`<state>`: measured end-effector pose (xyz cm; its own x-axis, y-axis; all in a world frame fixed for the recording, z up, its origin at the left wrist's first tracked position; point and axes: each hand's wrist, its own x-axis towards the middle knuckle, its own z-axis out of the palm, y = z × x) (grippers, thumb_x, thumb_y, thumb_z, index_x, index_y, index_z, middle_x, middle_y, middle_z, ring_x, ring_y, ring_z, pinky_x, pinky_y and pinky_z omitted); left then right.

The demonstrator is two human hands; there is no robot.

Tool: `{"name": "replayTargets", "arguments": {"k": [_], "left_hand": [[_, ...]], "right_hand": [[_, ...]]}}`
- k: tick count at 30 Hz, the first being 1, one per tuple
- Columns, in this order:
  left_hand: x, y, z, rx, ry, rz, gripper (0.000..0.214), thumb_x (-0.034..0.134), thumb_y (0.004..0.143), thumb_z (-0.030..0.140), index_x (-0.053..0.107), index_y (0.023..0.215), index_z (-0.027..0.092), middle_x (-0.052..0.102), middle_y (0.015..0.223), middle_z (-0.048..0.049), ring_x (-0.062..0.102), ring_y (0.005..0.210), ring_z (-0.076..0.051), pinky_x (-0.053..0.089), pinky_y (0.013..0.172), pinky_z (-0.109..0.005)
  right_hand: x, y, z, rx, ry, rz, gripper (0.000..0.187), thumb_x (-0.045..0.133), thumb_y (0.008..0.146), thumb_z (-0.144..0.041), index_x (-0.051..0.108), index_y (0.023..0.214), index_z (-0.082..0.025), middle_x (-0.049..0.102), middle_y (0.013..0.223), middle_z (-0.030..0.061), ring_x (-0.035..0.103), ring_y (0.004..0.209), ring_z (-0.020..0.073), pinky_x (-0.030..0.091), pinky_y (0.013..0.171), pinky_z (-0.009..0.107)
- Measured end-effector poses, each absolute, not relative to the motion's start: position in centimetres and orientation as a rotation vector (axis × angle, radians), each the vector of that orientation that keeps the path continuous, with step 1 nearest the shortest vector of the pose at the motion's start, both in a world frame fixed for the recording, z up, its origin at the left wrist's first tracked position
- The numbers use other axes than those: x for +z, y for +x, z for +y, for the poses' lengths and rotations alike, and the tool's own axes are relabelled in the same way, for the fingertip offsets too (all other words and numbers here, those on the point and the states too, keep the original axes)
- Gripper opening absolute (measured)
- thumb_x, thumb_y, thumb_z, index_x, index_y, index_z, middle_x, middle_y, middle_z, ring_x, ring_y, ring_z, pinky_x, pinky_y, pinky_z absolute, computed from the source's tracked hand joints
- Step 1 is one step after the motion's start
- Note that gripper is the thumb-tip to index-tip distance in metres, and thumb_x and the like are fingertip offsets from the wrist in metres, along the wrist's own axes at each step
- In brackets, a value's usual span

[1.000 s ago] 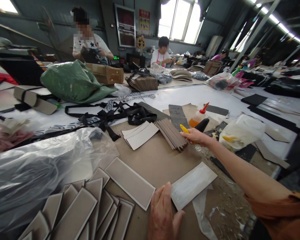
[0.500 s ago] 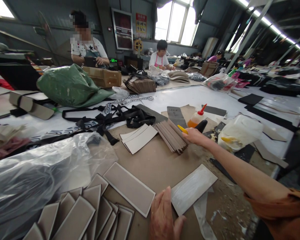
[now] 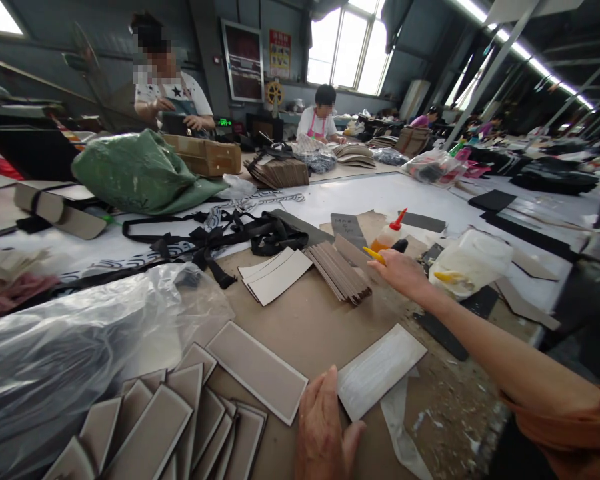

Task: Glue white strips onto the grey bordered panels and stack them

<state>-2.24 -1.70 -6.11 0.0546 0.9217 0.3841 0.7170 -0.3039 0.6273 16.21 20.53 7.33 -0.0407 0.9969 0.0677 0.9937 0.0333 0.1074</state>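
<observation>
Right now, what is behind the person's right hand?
Behind the right hand, a red-tipped bottle with orange liquid and a black object show. The hand and its yellow tool cover their lower parts, so their full shapes cannot be seen.

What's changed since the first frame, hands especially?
Right hand shifted slightly right, away from the strip stack, keeping hold of the yellow tool. Nothing visibly taken or let go by it. Unchanged: left hand beside the white-smeared panel.

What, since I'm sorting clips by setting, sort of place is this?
Probably a factory workshop: overlapping cut panels, a squeeze bottle with a red nozzle, and other people busy beyond a white table.
</observation>
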Motion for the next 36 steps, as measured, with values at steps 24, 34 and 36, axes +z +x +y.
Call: {"name": "replayTargets", "arguments": {"k": [24, 34, 36], "left_hand": [[-3.0, -3.0, -1.2, 1.031, 2.016, 1.601, 0.067, 0.072, 0.065, 0.011, 0.041, 0.124, 0.012, 0.059, 0.112, -0.0127, 0.054, 0.106, -0.025, 0.046, 0.092, -0.044], [-3.2, -3.1, -1.1, 1.063, 1.988, 1.58, 0.074, 0.076, 0.062, 0.011, 0.038, 0.126, 0.014, 0.06, 0.112, -0.013, 0.054, 0.105, -0.026, 0.046, 0.092, -0.043], [-3.3, -3.1, -1.1, 1.068, 1.961, 1.583, 0.081, 0.077, 0.061, 0.012, 0.034, 0.128, 0.016, 0.06, 0.113, -0.0125, 0.055, 0.105, -0.026, 0.046, 0.091, -0.042]], "right_hand": [[4.3, 16.5, 10.6, -0.135, 1.142, 2.673, 0.036, 0.059, 0.083, -0.041, 0.059, 0.106, -0.014, 0.054, 0.1, 0.011, 0.054, 0.094, 0.0243, 0.046, 0.078, 0.033], [6.2, 17.8, 10.7, -0.24, 1.235, 2.782, 0.039, 0.063, 0.077, -0.035, 0.059, 0.11, -0.016, 0.052, 0.103, 0.0105, 0.054, 0.094, 0.0243, 0.046, 0.084, 0.036], [6.5, 19.0, 9.8, -0.247, 1.215, 2.831, 0.04, 0.062, 0.078, -0.036, 0.057, 0.112, -0.017, 0.052, 0.104, 0.0105, 0.055, 0.093, 0.0237, 0.048, 0.082, 0.036]]}}
